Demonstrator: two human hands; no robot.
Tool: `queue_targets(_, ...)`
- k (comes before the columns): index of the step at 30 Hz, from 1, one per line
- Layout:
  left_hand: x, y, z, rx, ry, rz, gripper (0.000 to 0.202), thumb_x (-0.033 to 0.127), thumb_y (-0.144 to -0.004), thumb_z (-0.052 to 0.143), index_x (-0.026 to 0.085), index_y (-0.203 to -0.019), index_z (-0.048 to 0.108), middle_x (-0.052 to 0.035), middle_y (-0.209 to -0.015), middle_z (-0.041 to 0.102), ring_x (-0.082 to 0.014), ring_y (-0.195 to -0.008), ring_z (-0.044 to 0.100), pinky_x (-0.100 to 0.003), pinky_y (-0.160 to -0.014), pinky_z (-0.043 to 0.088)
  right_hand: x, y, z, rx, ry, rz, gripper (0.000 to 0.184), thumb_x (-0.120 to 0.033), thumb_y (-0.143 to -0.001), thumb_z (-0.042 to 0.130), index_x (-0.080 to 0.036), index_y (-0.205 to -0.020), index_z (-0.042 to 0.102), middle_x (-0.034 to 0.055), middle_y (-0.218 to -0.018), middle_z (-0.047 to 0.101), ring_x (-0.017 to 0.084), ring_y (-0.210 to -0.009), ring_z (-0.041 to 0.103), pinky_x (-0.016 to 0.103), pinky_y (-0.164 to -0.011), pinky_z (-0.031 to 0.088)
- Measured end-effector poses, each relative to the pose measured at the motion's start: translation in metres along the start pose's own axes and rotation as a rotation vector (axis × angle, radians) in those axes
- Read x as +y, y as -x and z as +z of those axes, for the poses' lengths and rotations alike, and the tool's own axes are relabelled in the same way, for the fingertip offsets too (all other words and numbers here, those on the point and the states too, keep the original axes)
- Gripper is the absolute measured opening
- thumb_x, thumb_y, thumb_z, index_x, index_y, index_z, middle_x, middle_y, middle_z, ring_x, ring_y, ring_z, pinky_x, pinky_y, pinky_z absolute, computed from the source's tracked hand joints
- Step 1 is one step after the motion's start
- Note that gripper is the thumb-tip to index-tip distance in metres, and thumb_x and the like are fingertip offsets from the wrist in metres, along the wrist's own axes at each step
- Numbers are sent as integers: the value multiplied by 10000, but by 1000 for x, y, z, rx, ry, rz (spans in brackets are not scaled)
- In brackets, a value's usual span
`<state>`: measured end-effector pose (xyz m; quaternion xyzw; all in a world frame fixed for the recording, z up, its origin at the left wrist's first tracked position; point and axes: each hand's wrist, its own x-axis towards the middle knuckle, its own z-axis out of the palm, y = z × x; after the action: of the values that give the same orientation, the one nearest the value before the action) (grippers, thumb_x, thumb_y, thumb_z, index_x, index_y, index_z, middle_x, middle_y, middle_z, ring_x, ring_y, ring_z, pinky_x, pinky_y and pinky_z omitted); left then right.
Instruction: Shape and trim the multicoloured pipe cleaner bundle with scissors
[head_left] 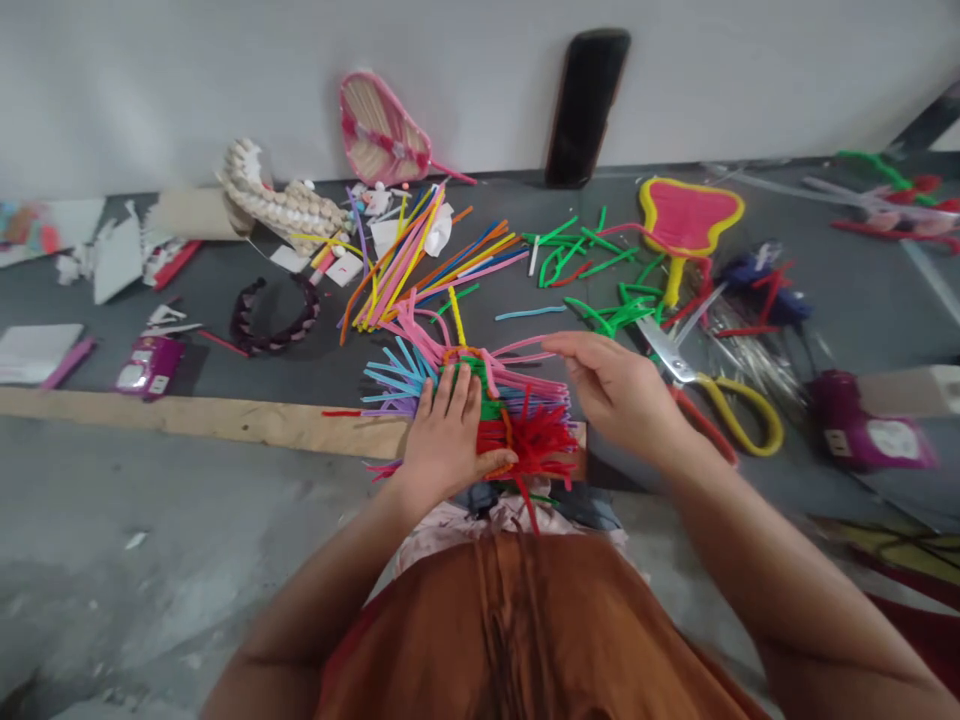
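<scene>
A woven bundle of fuzzy pipe cleaners (540, 440) in red, pink, green, blue and purple lies at the table's front edge. My left hand (446, 430) rests flat on its middle, fingers stretched out, hiding part of the weave. To the right, my right hand (622, 390) is closed with thumb and forefinger together at the end of a pink pipe cleaner (521, 345) that runs out of the bundle. A yellow pipe cleaner (457, 318) sticks up at the bundle's far side. Scissors (675, 355) with yellow and orange handles lie just right of my right hand.
Loose coloured pipe cleaners (409, 260) and short green pieces (592, 250) lie behind the bundle. A phone (587, 105) and a pink fan-shaped piece (382, 130) lean on the wall. A dark braided headband (276, 340) and a purple box (150, 365) lie left; a pink-and-yellow shape (690, 215) lies right.
</scene>
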<state>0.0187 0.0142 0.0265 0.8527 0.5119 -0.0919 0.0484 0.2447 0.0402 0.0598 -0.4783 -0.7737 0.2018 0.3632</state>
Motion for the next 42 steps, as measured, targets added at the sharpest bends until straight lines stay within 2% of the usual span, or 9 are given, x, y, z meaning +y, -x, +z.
queue_targets(6, -2, 4, 5, 31, 29, 19, 1045, 800, -815, 471, 41, -1525, 356, -220, -1613, 293, -433, -1516, 148, -600, -1217, 147, -7, -32, 45, -300, 175, -388, 331, -146, -959, 483, -100, -1221, 679, 137, -1313, 678, 275, -1306, 572, 466, -1107, 475)
queue_targets(10, -1, 4, 9, 59, 51, 8, 1049, 803, -812, 471, 49, -1531, 348, -223, -1628, 250, -458, -1515, 108, -615, -1210, 127, 16, -30, 55, -515, 361, -428, 330, -159, -940, 530, -89, -1220, 690, 145, -1291, 688, 292, -1290, 587, 469, -1129, 452)
queue_targets(15, -1, 3, 8, 65, 100, 1, 1067, 814, -797, 482, 73, -1547, 319, -217, -1639, 219, -453, -1521, 75, -617, -1209, 105, 51, -5, 49, -446, 238, -374, 395, -210, -982, 464, -108, -1327, 626, 147, -1389, 613, 249, -1357, 523, 450, -1148, 438)
queue_targets(20, -1, 4, 7, 75, 104, 14, 1061, 807, -818, 454, 42, -1541, 318, -231, -1636, 211, -458, -1518, 82, -612, -1211, 89, 55, 3, 53, -446, 144, -255, 428, -235, -981, 447, -155, -1378, 584, 120, -1452, 559, 246, -1423, 437, 510, -1177, 389)
queue_targets(24, -7, 4, 5, 58, 81, 113, 1061, 805, -816, 465, 66, -1556, 288, -210, -1645, 187, -445, -1523, 67, -608, -1213, 57, 38, 6, 33, -383, 79, -184, 399, -221, -993, 427, -163, -1339, 618, 119, -1404, 612, 236, -1395, 481, 498, -1145, 444)
queue_targets(29, -23, -5, -1, -36, 102, 375, 1042, 803, -791, 510, 160, -1574, 263, -145, -1658, 175, -387, -1539, 73, -613, -1209, 27, -4, 27, -17, -114, 76, -83, 365, -192, -992, 445, -215, -1302, 638, 112, -1386, 625, 254, -1377, 503, 516, -1133, 448)
queue_targets(32, -28, -12, 0, -56, 139, 448, 1029, 778, -745, 600, 270, -1573, 260, -101, -1670, 154, -371, -1543, 74, -624, -1202, 58, -27, 31, -22, -2, 51, -77, 388, -169, -988, 442, -250, -1326, 615, 97, -1374, 629, 251, -1350, 530, 507, -1126, 455)
queue_targets(37, -27, -12, 8, 10, 123, 461, 999, 762, -719, 648, 257, -1532, 361, -135, -1656, 209, -376, -1541, 87, -632, -1195, 2, -21, 14, 19, -364, 147, -224, 444, -215, -987, 441, -198, -1419, 540, 118, -1481, 541, 262, -1446, 407, 518, -1170, 396)
queue_targets(42, -34, -3, -6, 31, 161, 390, 1144, 797, -779, 527, 101, -1588, 118, -205, -1645, 188, -299, -1538, 171, -510, -1228, 40, 14, 26, 36, -604, 386, -130, 630, -358, -963, 528, -90, -1518, 395, 220, -1538, 431, 337, -1456, 372, 570, -1173, 350)
